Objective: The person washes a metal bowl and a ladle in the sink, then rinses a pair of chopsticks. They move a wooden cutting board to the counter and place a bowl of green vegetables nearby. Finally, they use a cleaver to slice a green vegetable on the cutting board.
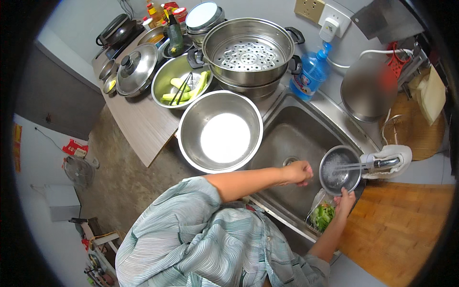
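Observation:
Water runs from the faucet (385, 163) into a small metal bowl (331, 179) over the sink's right part. My right hand (345, 201) grips the bowl by its near rim. My left hand (298, 173) hovers over the sink (283, 138), close to the drain, its fingers curled; I see nothing in it, and whether the fingers are fully closed is unclear. Leafy greens (322, 216) in a clear plastic bag lie at the sink's near right corner, beside my right hand. Left of the sink is a large steel basin (186, 143), apparently without contents.
A steamer pot (251, 77) stands behind the sink, beside a blue pump bottle (310, 75). Another basin (157, 80) holds peeled green vegetable pieces and black chopsticks. A lidded pan (136, 71) is farther left. A wooden board (398, 222) lies to the right of the sink.

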The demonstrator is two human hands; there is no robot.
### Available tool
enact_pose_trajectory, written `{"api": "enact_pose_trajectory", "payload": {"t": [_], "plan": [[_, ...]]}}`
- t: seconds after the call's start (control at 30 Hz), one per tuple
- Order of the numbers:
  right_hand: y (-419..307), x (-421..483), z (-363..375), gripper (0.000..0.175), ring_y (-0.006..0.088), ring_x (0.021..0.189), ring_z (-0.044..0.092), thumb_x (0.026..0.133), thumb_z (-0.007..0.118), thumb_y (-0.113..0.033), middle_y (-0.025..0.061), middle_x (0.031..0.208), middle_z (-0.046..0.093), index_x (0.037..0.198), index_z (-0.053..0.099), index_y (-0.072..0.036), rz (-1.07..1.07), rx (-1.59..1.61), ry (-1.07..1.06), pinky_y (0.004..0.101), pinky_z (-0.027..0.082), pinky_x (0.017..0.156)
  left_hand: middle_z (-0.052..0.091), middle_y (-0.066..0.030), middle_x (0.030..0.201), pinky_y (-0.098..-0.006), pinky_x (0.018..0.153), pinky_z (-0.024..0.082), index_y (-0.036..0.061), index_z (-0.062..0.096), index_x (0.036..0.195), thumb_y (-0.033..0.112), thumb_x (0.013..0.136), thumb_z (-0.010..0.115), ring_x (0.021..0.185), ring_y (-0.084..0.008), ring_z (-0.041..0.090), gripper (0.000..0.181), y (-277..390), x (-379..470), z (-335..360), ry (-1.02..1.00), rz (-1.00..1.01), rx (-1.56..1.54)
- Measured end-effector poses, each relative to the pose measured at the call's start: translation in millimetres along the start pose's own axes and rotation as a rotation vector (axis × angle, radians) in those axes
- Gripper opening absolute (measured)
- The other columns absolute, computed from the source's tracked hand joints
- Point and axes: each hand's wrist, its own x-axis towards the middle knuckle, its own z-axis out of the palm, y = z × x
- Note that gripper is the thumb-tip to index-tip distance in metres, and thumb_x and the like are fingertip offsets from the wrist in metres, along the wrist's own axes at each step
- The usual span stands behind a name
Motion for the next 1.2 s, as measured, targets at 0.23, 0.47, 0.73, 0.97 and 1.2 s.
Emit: {"api": "enact_pose_trajectory", "payload": {"t": [0.23,0.47,0.73,0.97,1.2], "plan": [[-7,2,51,0.008,0.014,0.043,0.048,0.083,0.055,-0.009,0.007,0.072,0.055,0.086,0.049,-0.005,0.06,0.284,0.002,0.0257,0.042,0.038,0.056,-0.0018,0.081,-0.0228,0.057,0.046,0.0048,0.051,0.092,0.012,0.087,0.052,0.067,-0.0102,0.057,0.009,2,-57,-10,-0.044,-0.063,0.131],[0,-13,43,0.013,0.0147,0.05,0.051,0.083,0.055,-0.006,0.0088,0.078,0.057,0.094,0.051,-0.003,-0.017,0.229,0.102,0.0259,0.043,0.043,0.056,-0.0028,0.084,-0.0223,0.058,0.046,0.0038,0.051,0.094,0.011,0.087,0.051,0.067,-0.0097,0.056,0.01,1,-81,-43,0.028,-0.021,0.101],[7,22,43,0.014,0.0146,0.047,0.048,0.082,0.057,-0.008,0.0094,0.079,0.056,0.093,0.051,-0.002,-0.06,0.247,0.177,0.0269,0.043,0.043,0.057,-0.0027,0.083,-0.0218,0.057,0.044,0.0046,0.051,0.092,0.011,0.087,0.05,0.067,-0.0093,0.055,0.008,2,-94,-50,0.049,-0.021,0.066],[8,12,50,0.012,0.0125,0.053,0.049,0.083,0.058,-0.009,0.007,0.079,0.056,0.091,0.052,-0.004,-0.102,0.26,0.133,0.0251,0.042,0.043,0.057,-0.0038,0.084,-0.0208,0.057,0.044,0.0031,0.051,0.093,0.01,0.087,0.05,0.067,-0.0094,0.055,0.009,-3,-98,-53,0.05,-0.019,0.076],[4,15,56,0.014,0.0119,0.053,0.05,0.082,0.059,-0.011,0.0052,0.078,0.057,0.095,0.054,-0.006,-0.103,0.368,0.185,0.0243,0.042,0.047,0.057,-0.0047,0.085,-0.0213,0.058,0.046,0.0026,0.052,0.092,0.009,0.087,0.048,0.068,-0.0098,0.055,0.008,2,-110,-51,0.053,0.074,0.116]]}}
